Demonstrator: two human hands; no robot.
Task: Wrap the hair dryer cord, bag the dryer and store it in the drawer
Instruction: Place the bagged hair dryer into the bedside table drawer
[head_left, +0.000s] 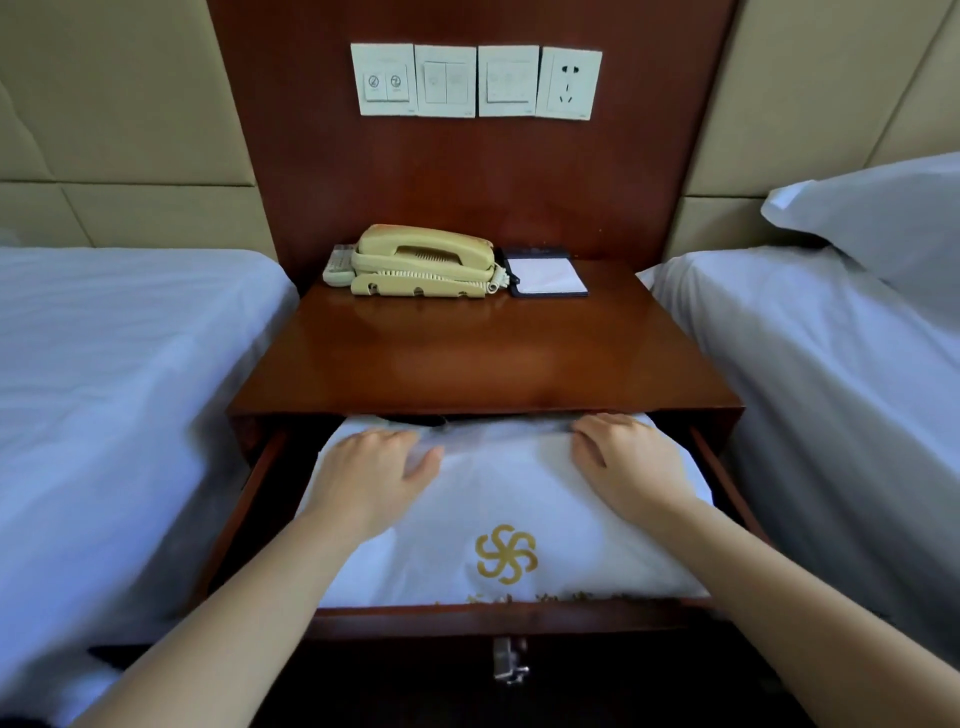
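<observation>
Bag (498, 514) (gold pinwheel logo, writing apparently unreadable) fills drawer (719, 467) under both flat, loosely spread hands.

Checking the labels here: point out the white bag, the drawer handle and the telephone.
white bag (498, 499), head view, plain cloth above the gold emblem.
drawer handle (510, 661), head view, metal pull.
telephone (421, 248), head view, handset.

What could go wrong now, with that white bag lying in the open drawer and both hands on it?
The white bag bulges up near the nightstand top, so it may catch on that edge when the drawer slides shut. Both hands, left hand and right hand, rest close under that edge, so fingers could get pinched. A dark bit shows at the bag's far end; something may be poking out.
</observation>
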